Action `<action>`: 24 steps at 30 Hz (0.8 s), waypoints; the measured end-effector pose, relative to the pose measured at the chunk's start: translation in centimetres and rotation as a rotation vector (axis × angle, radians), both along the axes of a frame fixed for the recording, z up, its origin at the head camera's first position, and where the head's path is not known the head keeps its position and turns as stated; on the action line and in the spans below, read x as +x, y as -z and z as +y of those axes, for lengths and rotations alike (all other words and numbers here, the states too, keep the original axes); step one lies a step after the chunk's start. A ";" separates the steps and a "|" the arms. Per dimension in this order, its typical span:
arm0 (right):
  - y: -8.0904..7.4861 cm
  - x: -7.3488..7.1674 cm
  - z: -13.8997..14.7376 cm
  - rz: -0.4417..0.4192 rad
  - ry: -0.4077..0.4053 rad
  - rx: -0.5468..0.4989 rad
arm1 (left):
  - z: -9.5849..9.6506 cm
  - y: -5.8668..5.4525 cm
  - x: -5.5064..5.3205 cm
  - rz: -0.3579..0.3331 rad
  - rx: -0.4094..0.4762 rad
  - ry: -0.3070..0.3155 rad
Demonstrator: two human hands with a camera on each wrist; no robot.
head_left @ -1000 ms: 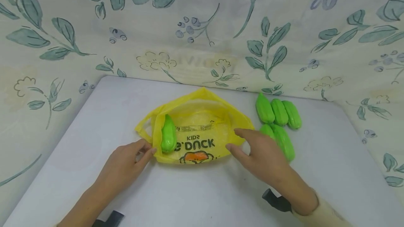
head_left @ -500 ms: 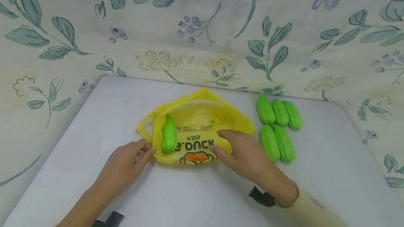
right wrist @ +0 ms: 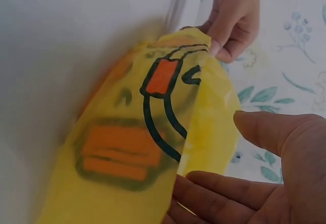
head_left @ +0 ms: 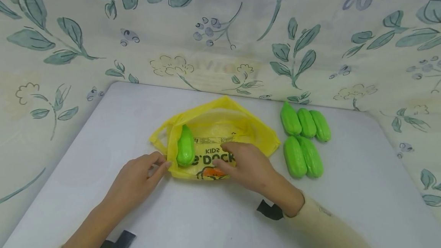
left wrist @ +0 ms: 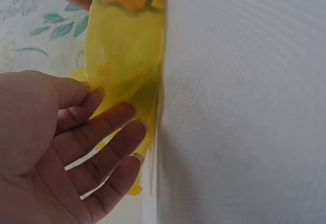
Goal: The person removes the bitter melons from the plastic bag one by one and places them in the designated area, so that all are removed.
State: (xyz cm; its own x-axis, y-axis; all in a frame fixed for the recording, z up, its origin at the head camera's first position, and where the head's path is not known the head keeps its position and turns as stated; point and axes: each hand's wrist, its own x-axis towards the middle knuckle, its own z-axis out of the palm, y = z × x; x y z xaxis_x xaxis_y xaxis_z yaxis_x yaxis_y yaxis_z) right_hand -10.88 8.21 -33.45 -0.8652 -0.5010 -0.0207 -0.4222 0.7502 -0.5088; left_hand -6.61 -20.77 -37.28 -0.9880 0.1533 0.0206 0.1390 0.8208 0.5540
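A yellow plastic bag (head_left: 263,129) with duck print lies with its mouth spread on the white table. One glossy green, elongated toy vegetable (head_left: 186,146) lies at the left inside its mouth. My left hand (head_left: 138,173) pinches the bag's near left edge between thumb and forefinger; its other fingers lie against the plastic in the left wrist view. My right hand (head_left: 249,167) is over the bag's mouth, thumb and fingers apart, holding nothing. In the right wrist view, the fingers of that right hand (right wrist: 254,193) are partly hidden behind the printed wall.
Right of the bag lie several more green toy vegetables, three in a back row (head_left: 306,122) and two in front (head_left: 303,157). Leaf-patterned cloth (head_left: 220,49) hangs behind the table (head_left: 220,217). Black straps (head_left: 270,209) show at both wrists.
My right hand has moved left from the bag's right edge to over its middle, uncovering the two front green toy vegetables. My left hand stays on the bag's edge.
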 end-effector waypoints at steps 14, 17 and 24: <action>0.9 -1.3 -3.2 -0.057 -0.058 0.017 | 0.0 0.0 0.1 -0.005 0.004 -0.004; 1.1 -1.6 -3.8 -0.065 -0.063 0.009 | 0.0 0.0 0.1 -0.006 0.002 -0.002; 1.8 -2.0 -4.7 -0.079 -0.052 0.004 | -0.1 -0.1 0.0 0.016 -0.006 0.008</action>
State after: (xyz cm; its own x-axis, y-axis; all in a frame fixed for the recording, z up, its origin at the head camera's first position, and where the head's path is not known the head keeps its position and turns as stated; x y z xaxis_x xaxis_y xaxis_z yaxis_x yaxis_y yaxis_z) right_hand -12.84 3.54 -35.24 -0.8338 -0.5445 -0.0905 -0.4189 0.7309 -0.5388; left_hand -6.61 -20.82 -37.17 -0.9863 0.1613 0.0351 0.1540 0.8232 0.5465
